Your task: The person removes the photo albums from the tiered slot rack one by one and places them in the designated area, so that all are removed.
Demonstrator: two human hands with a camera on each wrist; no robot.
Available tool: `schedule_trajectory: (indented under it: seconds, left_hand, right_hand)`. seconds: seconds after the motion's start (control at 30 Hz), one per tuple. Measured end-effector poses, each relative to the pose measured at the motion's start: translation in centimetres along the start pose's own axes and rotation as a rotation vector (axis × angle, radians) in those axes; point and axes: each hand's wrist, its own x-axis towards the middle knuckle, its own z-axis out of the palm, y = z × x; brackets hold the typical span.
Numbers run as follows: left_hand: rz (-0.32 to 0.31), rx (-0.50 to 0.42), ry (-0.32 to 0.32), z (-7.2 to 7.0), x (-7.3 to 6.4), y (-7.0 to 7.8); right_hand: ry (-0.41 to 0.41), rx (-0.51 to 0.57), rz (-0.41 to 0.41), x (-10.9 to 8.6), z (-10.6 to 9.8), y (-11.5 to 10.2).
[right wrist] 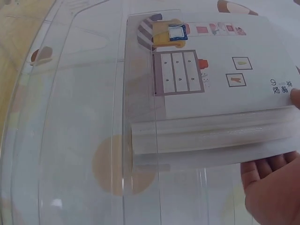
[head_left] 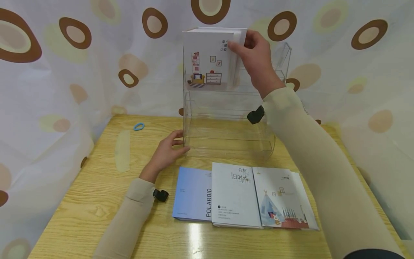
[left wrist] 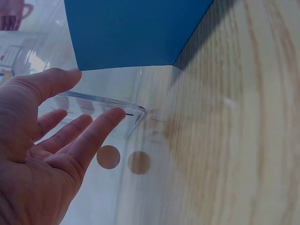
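Observation:
My right hand (head_left: 258,59) grips a white book (head_left: 207,61) by its upper right edge, thumb on the front cover and fingers behind. The cover shows a drawn sofa and a chest of drawers. The book stands upright in the top tier of a clear acrylic display rack (head_left: 229,144), at its left end. In the right wrist view, the lower part of its cover (right wrist: 220,103) sits behind the clear front lip. My left hand (head_left: 166,151) is at the rack's lower left side, its fingers (left wrist: 96,133) loosely extended against or close to the clear panel.
In front of the rack lie a blue POLAROID book (head_left: 192,194), a white book (head_left: 236,198) and an illustrated book (head_left: 281,201), side by side. A blue ring (head_left: 139,126) and a pale translucent strip (head_left: 122,151) are on the wooden table (head_left: 77,216) at left. A patterned curtain (head_left: 106,90) hangs behind.

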Motion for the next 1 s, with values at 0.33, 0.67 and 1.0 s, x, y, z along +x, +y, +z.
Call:
schedule_trajectory:
  seconds: [0.33,0.67,1.0]
  left_hand:
    - [0.004,0.0,0.005,0.0,-0.1,0.1]
    - [-0.004,-0.001,0.0,0.1,-0.1,0.0]
    - [-0.006,-0.002,0.004,0.1,-0.1,0.0]
  right_hand:
    - [-0.002,0.133,0.0,1.0,0.6,-0.3]
    - [-0.009,0.284,0.007,1.3,1.0,0.1]
    - [-0.001,0.329,0.018,1.5,1.1,0.1]
